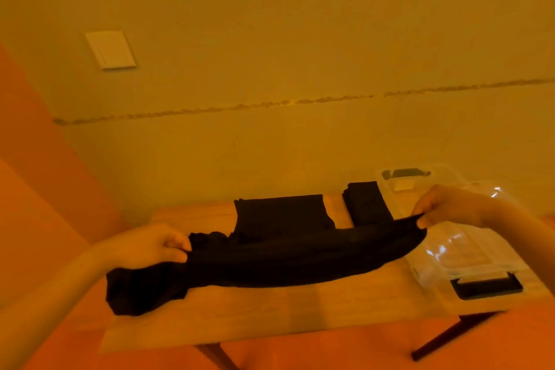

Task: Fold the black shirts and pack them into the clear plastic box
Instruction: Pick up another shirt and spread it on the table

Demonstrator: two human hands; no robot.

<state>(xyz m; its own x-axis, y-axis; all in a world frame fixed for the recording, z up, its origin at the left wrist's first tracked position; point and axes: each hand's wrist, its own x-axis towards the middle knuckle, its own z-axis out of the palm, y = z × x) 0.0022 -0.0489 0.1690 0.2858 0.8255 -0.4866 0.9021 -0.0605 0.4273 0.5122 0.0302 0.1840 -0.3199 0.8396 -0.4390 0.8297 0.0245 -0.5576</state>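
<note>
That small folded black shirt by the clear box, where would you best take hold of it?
Probably by its two long sides, coming from above. The folded shirt lies flat on the table, beside the clear plastic box, so gripping both edges should keep the folds together.

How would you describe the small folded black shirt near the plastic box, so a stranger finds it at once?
On the wooden table, look at the far edge, just left of the clear plastic box. The small folded shirt lies there, a narrow neat stack, unlike the wider flat shirt to its left.
</note>
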